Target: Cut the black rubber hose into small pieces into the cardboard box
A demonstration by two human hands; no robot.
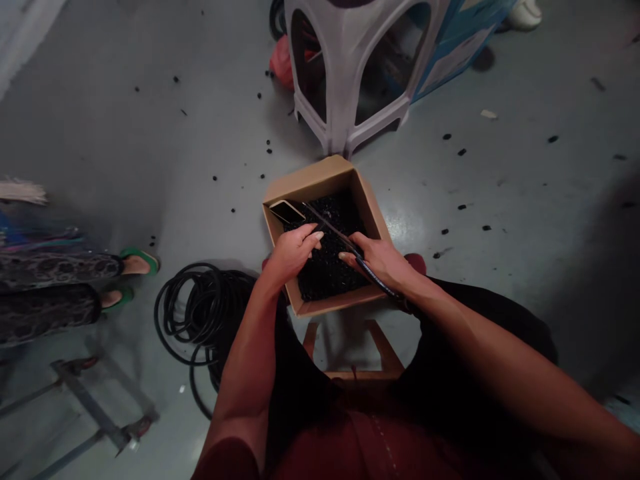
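In the head view, an open cardboard box (310, 175) sits between my knees, filled with small black pieces (330, 267). My left hand (295, 250) is over the box's left side, thumb and fingers pinched on a small dark piece (321, 228). My right hand (377, 257) is closed around what look like scissors (340, 235). Their long thin blades point up and left, past my left fingertips, and their dark handle runs back under my right wrist. A flat black object with a pale edge (287, 212) leans in the box's far left corner.
A white plastic stool (340, 87) stands just beyond the box, beside a blue carton (453, 50). Coiled black tubing (195, 310) lies left of me. A person's feet in green shoes (140, 261) and a metal frame (93, 400) are farther left. Black bits dot the floor.
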